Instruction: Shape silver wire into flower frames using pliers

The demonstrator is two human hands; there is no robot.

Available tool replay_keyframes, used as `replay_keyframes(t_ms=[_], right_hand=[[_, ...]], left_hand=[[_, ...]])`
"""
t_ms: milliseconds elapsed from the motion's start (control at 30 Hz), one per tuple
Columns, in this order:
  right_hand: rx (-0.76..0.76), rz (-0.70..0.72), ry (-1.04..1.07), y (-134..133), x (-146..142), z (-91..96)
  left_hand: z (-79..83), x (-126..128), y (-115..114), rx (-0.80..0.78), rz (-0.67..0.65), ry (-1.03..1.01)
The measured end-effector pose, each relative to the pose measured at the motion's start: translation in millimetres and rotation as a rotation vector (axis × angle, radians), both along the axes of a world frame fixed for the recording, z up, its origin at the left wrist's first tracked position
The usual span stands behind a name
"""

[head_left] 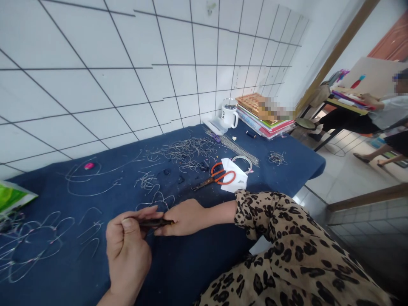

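Low in the middle of the frame, the left hand (127, 250) curls its fingers inward, thumb pressed down on the near end of a thin dark rod-shaped tool (157, 222). I cannot tell exactly what kind of tool it is. The right hand (186, 216), coming out of a leopard-print fabric sleeve (287, 238), closes its fingers together around the other end, so the tool lies pinched between both hands just above the dark blue cloth-covered table (178, 263).

At the lower left, bent silver wire loops (32, 246) lie flat on the cloth, with a green plastic bag (11, 197) at the left edge.

Beyond the hands, toward the centre, orange-handled metal scissors (219, 175) rest partly on a white scrap of paper (237, 180), beside a round coil of silver wire (244, 159). A tangled heap of short wire offcuts (188, 151) spreads behind them, and a small pink round object (89, 165) sits well to the left.

At the far edge of the table a white ceramic mug (230, 114) stands just beside a stack of coloured flat sheets (264, 121), against the white tiled wall (127, 63). In the upper right, well apart, another person (382, 112) sits at a second table.
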State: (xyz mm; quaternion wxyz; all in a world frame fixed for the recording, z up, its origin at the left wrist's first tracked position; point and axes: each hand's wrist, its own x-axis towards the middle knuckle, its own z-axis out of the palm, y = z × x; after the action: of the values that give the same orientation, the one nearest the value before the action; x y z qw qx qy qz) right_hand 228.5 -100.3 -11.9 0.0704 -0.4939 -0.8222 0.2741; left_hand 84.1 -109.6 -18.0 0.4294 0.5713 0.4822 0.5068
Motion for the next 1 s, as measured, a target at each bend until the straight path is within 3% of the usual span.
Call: replay_keyframes(t_ms=[100,233,1000], right_hand=[[0.003,0.012,0.007,-0.4,1.0,0.1],[0.011,0.004,-0.004,-0.5,1.5,-2.9],[0.004,-0.007,0.000,1.6,2.1,-4.0]], left_hand=[[-1.5,2.5,-0.3,-0.061,0.038,-0.200],[-4.1,3.5,0.1,-0.062,0.030,-0.275],[-3.1,3.5,2.3,-0.072,0.024,-0.299]])
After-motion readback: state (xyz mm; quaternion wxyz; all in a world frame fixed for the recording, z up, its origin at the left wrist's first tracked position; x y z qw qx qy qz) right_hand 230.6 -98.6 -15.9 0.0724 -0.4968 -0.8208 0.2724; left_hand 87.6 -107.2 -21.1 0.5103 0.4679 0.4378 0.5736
